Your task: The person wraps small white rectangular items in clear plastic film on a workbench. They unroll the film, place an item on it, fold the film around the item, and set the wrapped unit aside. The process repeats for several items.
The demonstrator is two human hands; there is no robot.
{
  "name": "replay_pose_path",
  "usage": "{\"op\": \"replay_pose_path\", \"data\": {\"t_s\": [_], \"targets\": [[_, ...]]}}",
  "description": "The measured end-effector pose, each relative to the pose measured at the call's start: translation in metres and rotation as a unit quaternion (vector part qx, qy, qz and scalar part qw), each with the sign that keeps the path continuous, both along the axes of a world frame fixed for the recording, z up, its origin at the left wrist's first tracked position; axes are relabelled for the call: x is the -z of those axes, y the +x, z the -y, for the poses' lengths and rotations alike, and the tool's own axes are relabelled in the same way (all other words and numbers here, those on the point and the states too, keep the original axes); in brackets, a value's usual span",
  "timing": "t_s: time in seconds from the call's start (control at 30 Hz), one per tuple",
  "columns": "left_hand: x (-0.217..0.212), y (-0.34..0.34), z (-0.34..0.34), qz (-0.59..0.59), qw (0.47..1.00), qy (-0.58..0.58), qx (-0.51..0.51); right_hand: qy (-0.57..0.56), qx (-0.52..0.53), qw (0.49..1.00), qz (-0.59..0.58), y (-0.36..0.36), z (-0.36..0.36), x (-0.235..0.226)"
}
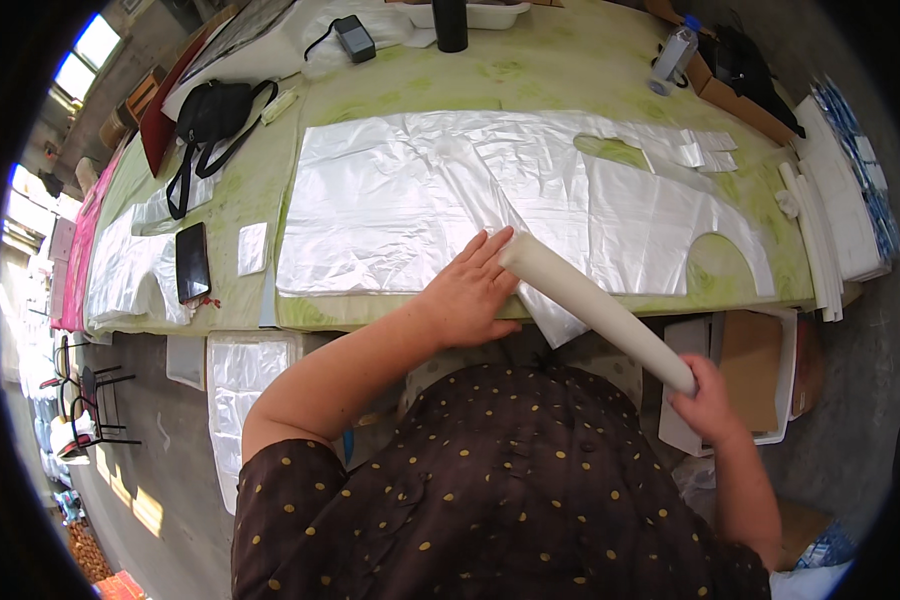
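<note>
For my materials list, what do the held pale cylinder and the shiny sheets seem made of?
Pale cylinder: cardboard or plastic, perhaps; its smooth, softly shining surface leaves this open. Shiny sheets: probably thin plastic film, glossy, with creases and glints.

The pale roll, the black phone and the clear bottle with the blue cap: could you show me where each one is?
Pale roll [600,313]: head view, midway along its side.
Black phone [193,262]: head view, middle of its screen.
Clear bottle [674,58]: head view, on its body.
</note>
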State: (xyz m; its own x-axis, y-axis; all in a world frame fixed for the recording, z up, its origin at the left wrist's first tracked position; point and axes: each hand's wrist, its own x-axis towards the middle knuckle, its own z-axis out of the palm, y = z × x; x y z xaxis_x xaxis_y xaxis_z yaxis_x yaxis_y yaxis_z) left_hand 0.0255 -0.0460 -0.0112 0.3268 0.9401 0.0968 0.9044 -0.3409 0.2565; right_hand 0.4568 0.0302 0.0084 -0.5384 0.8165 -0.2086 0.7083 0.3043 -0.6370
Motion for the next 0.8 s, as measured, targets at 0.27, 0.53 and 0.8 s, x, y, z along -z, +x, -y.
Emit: {"op": "replay_pose_path", "data": {"t_s": [0.27,0.53,0.8], "targets": [[0.006,-0.008,0.02,0.008,0.996,0.041,0.073,0.24,-0.16,0.957,0.028,-0.116,-0.08,-0.033],[-0.006,0.004,0.018,0.035,0.998,0.023,0.04,0.334,-0.077,0.935,0.092,-0.175,-0.156,-0.006],[-0.001,0.015,0.021,0.01,0.999,0.034,0.006,0.397,-0.055,0.911,0.103,-0.174,-0.16,0.003]]}}
